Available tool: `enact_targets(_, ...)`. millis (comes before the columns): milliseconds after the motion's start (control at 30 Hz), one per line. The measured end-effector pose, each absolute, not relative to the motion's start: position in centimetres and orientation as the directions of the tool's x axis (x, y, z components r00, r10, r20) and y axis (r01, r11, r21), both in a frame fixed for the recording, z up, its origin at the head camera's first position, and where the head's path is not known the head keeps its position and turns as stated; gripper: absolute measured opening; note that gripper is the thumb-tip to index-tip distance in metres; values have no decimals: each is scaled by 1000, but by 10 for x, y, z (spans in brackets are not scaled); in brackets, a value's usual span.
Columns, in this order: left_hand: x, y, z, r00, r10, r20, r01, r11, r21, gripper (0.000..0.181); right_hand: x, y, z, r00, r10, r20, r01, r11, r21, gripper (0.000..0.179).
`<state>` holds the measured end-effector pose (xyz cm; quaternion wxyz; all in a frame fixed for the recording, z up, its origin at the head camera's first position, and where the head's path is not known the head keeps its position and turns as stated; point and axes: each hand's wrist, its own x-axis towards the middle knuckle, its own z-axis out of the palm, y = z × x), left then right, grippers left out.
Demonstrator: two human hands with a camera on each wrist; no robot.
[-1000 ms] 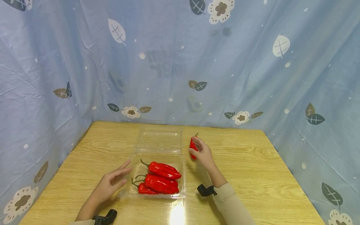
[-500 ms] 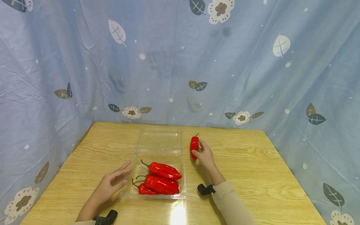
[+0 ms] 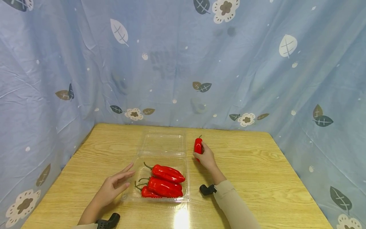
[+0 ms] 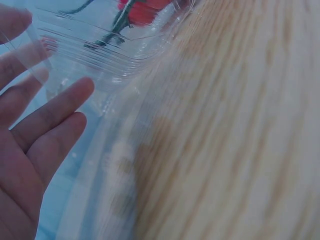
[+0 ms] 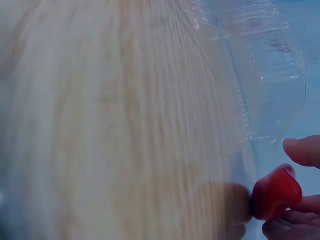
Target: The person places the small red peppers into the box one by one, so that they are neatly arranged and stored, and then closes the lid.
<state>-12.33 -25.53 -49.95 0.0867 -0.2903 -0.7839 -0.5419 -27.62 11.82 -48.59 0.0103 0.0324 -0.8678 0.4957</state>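
Right of the plastic box in the head view, my right hand [image 3: 206,158] holds a red pepper [image 3: 198,145], its thumb across the lower part and fingers along the right side. The right wrist view shows the rounded end of this pepper [image 5: 276,194] between thumb and fingers. A clear clamshell box [image 3: 187,178] stands with its lid [image 3: 163,143] laid back. Inside are three long red peppers [image 3: 164,187] with green stems pointing left. My left hand [image 3: 112,187] stays beside the box's left wall, fingers spread and holding nothing; in the left wrist view its fingertips [image 4: 80,92] are near the clear plastic.
The wooden table [image 3: 251,171] extends to both sides of the box. A blue patterned curtain [image 3: 171,63] encloses the back and sides. Black wrist cameras [image 3: 207,190] are strapped to both wrists.
My right hand has shifted from over the single pepper to its right side, and its fingers have closed in around it. The left hand and the boxed peppers have stayed put.
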Motion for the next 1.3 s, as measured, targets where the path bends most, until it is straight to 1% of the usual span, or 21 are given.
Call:
enact_targets(267, -123, -255, -498, -826, 355, 439, 532, 229, 816, 41, -284, 116, -491, -994, -55, 90, -105, 551, -828, 76)
enact_targets(433, -123, -255, -498, -829, 355, 433, 526, 229, 819, 41, -286, 115, -492, -990, -52, 130, -136, 589, -797, 71)
enact_targets(667, -123, -254, -499, -833, 354, 426, 518, 229, 824, 41, -283, 115, -494, -992, -35, 119, -118, 566, -816, 68)
enact_targets(867, -123, -255, -499, -836, 353, 420, 510, 221, 831, 40, -280, 117, -495, -996, -10, 88, -81, 512, -855, 67)
enact_targets(1100, -123, -255, -500, -836, 354, 419, 511, 224, 830, 41, -277, 119, -493, -996, -3, 88, -80, 441, -894, 65)
enact_targets(1300, -123, -254, -498, -832, 354, 427, 518, 220, 826, 40, -274, 121, -487, -993, -42, 107, -114, 320, -940, 61)
